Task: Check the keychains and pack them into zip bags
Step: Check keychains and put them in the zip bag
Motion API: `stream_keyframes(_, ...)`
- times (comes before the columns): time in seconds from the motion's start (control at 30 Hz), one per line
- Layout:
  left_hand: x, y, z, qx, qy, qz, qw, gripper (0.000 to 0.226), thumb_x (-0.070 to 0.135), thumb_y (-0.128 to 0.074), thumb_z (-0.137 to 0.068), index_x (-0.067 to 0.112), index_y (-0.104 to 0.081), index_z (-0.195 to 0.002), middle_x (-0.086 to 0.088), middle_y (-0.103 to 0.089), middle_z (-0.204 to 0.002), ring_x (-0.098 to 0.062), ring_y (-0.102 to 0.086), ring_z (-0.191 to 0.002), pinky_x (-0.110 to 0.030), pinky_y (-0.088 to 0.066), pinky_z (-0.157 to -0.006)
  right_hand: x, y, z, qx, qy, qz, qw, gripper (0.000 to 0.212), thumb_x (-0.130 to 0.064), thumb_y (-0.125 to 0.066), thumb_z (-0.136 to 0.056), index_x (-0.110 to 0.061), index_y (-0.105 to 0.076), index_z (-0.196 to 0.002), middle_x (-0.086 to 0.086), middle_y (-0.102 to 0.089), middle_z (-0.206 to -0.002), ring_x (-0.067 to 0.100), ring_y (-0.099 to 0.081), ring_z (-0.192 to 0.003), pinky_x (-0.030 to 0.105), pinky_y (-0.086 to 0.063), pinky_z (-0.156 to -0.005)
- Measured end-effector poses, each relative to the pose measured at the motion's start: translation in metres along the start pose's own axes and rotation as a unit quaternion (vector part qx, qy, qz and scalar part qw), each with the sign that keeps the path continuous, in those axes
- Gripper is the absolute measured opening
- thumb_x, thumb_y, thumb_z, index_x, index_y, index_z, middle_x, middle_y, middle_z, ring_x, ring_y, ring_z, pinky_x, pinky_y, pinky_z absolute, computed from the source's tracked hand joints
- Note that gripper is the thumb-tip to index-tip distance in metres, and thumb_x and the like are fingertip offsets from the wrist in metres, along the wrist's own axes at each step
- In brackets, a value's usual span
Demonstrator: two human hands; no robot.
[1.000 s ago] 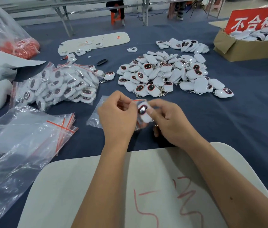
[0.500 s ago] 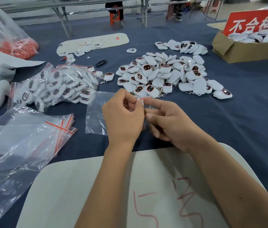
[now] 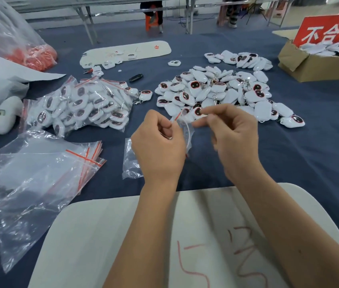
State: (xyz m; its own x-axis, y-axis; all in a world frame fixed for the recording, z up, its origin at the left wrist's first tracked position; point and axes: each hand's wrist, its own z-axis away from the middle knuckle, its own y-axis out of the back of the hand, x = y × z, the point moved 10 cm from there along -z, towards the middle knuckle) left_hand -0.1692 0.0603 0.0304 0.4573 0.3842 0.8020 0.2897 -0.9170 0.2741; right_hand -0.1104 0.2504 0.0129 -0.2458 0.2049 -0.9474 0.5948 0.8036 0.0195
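Note:
My left hand [image 3: 160, 148] and my right hand [image 3: 235, 138] hold a clear zip bag [image 3: 131, 161] with a red seal strip up over the blue table. The left fingers curl round the bag's top; the bag hangs down behind that hand. My right thumb and forefinger pinch the top edge from the right, slightly blurred. The keychain inside is hidden by my left hand. Just beyond lies a heap of loose white keychains [image 3: 216, 92] with dark faces.
Filled zip bags [image 3: 85, 104] are piled at the left, with empty zip bags [image 3: 39, 169] nearer. A cardboard box [image 3: 314, 69] with a red sign [image 3: 328, 32] stands far right. A white board [image 3: 123, 235] lies under my forearms.
A second ago my right hand held a keychain at the bag's mouth. The keychain has gone from sight, and both hands have risen with the bag's top edge, the right moving off rightward.

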Motion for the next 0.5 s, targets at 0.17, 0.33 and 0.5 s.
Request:
stream_keyframes(0.17,0.000,-0.052,0.019,-0.209,0.002,0.042,0.977,0.034,0.038,-0.067,-0.096,0.017,-0.056,-0.071,0.008,-0.057,-0.059,-0.009,-0.051,-0.058,-0.023,-0.039,-0.058,0.024,-0.015,-0.034,-0.067,0.062,0.444,0.891,0.032,-0.009,-0.050,-0.102,-0.015,-0.062,-0.131,0.005,-0.059,-0.131,0.031,-0.062,-0.108,0.044,-0.050,-0.089)
stream_keyframes(0.33,-0.013,-0.072,0.028,-0.277,-0.028,-0.118,0.953,0.025,0.029,-0.065,-0.094,0.015,-0.061,-0.074,0.003,-0.063,-0.066,-0.021,-0.057,-0.069,-0.039,-0.044,-0.066,0.034,-0.040,-0.044,-0.175,0.086,0.522,0.831,0.047,-0.013,-0.050,-0.105,-0.022,-0.048,-0.152,0.002,-0.049,-0.144,0.032,-0.060,-0.116,0.045,-0.051,-0.088)
stream_keyframes(0.5,-0.036,-0.049,0.012,-0.213,0.049,-0.094,0.971,0.018,0.026,-0.068,-0.091,0.019,-0.064,-0.075,0.007,-0.065,-0.067,-0.013,-0.061,-0.069,-0.034,-0.049,-0.069,0.033,-0.039,-0.038,-0.198,0.049,0.468,0.860,0.042,-0.019,-0.068,-0.096,-0.025,-0.058,-0.137,0.005,-0.053,-0.125,0.029,-0.060,-0.107,0.040,-0.051,-0.090)
